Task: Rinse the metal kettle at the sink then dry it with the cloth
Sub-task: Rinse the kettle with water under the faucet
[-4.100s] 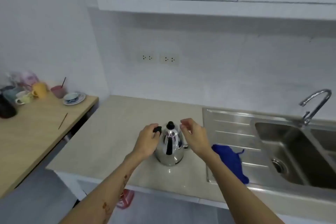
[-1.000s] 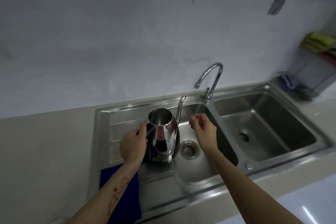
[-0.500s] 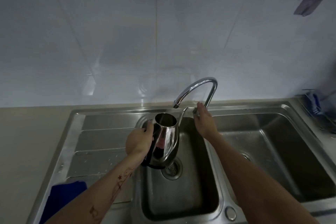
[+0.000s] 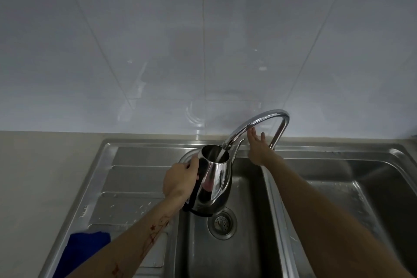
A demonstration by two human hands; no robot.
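Observation:
My left hand (image 4: 180,181) grips the black handle of the shiny metal kettle (image 4: 214,178) and holds it over the left sink basin (image 4: 225,255). The kettle has no lid, and its open mouth sits right under the spout of the curved chrome tap (image 4: 257,123). A stream of water runs from the tap into the kettle. My right hand (image 4: 257,149) is by the tap's base with its fingers spread, holding nothing. The blue cloth (image 4: 83,253) lies on the draining board at the lower left, partly hidden behind my left forearm.
The ridged steel draining board (image 4: 126,187) lies left of the basin. A second basin (image 4: 361,198) is on the right. A round strainer drain (image 4: 222,223) sits under the kettle. A beige counter (image 4: 40,187) runs along the left. A white tiled wall stands behind.
My right hand has come off the tap lever and spread its fingers, and water now runs into the kettle. The kettle stays under the spout in my left hand.

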